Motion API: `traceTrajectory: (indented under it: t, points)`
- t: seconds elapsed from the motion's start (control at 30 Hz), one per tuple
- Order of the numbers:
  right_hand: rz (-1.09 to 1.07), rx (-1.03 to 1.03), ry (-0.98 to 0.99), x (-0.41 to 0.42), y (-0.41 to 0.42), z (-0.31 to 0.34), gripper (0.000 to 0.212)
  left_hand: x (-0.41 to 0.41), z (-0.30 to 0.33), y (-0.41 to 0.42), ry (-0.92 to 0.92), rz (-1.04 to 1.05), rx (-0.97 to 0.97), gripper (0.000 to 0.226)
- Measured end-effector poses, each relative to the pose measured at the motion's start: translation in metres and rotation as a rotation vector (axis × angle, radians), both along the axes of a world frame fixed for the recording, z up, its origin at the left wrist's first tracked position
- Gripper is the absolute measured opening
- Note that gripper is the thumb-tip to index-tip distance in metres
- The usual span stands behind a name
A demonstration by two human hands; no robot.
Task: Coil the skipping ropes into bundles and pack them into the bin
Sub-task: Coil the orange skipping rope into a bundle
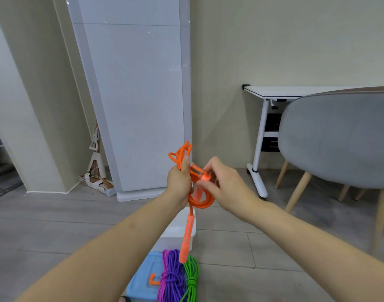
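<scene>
An orange skipping rope is folded into a bundle and held up in front of me. My left hand grips the bundle around its middle, with loops sticking out above the fist. My right hand pinches one orange handle lying across the bundle. The other perforated handle hangs straight down. Below, a pink rope, a purple rope and a green rope lie coiled on the blue lid of a bin. A white bin stands on the floor behind them.
A grey upholstered chair with wooden legs stands at the right, in front of a white desk. A tall white panel leans against the wall ahead. A folded stand sits in the corner. Grey floor tiles surround the bins.
</scene>
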State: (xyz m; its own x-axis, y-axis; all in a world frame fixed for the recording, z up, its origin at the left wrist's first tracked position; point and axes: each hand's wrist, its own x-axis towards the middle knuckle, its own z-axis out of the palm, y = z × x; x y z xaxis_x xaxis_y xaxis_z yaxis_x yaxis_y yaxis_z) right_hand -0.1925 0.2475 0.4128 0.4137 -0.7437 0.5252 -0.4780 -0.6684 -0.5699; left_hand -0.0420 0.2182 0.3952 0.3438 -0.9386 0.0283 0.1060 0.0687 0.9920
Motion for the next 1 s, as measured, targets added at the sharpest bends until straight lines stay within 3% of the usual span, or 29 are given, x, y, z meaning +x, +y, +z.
traceTrajectory:
  t: [0.07,0.13,0.27,0.43,0.6,0.77,0.9,1.0]
  points:
    - [0.033,-0.004,0.008,0.002,-0.001,-0.008,0.027,0.001,0.003,0.002,0.122,-0.028,0.039,0.048]
    - [0.037,0.043,-0.113,0.001,-0.005,-0.012,0.031,0.006,0.006,0.001,0.194,-0.041,0.021,0.046]
    - [0.165,0.376,-0.371,-0.004,-0.011,-0.026,0.039,0.012,0.016,0.001,0.319,-0.059,-0.026,0.040]
    - [0.385,0.582,-0.346,-0.004,-0.003,-0.036,0.054,0.015,0.023,0.001,0.430,-0.101,-0.060,0.035]
    - [0.323,0.523,-0.207,-0.001,-0.013,-0.036,0.058,0.014,0.026,0.002,0.493,-0.137,-0.059,0.032]
    - [0.236,0.358,-0.089,-0.004,-0.014,-0.037,0.019,0.014,0.030,0.001,0.503,-0.147,-0.085,0.035]
    - [0.088,0.298,0.257,-0.023,-0.024,-0.054,0.005,0.023,0.039,-0.001,0.518,-0.152,-0.178,0.034]
    - [0.038,0.332,0.316,-0.028,-0.029,-0.057,0.012,0.025,0.040,0.000,0.465,-0.179,-0.212,0.032]
